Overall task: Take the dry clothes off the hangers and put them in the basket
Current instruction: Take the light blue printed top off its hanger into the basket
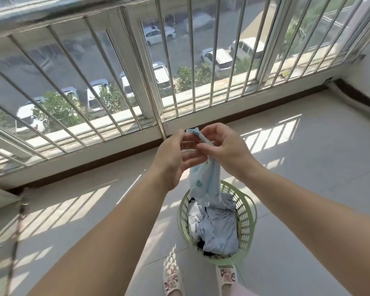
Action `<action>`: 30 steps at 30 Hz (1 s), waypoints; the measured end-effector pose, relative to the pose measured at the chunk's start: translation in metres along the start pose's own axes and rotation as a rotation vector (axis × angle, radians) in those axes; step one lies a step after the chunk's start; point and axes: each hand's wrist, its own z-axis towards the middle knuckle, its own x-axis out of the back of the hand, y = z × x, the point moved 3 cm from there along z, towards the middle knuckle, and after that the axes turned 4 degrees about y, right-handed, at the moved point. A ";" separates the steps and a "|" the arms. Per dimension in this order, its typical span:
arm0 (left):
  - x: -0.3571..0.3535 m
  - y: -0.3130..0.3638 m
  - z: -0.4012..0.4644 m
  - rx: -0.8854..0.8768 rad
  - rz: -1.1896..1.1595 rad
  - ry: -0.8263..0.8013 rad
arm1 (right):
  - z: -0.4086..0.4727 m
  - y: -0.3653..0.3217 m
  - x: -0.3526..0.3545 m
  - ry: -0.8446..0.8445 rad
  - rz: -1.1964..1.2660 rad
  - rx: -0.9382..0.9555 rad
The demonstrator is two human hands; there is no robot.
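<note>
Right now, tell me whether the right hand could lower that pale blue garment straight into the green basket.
Probably yes. The right hand and left hand hold the garment directly above the basket, whose open top holds only loose clothes; nothing stands between.

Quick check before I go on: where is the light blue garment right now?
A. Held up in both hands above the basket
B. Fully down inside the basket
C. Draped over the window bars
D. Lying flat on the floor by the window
A: the left hand and right hand hold the garment by its top, and its lower end hangs over the clothes in the green basket.
</note>
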 end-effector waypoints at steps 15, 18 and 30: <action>-0.011 0.011 0.011 -0.221 0.960 -0.192 | 0.003 -0.003 0.054 -0.265 0.194 -0.126; -0.023 0.007 0.011 -0.248 0.987 -0.204 | -0.001 0.018 0.056 -0.345 -0.049 -0.142; -0.009 -0.021 0.035 -0.319 1.325 -0.138 | 0.007 0.073 0.073 -0.228 -0.620 -0.048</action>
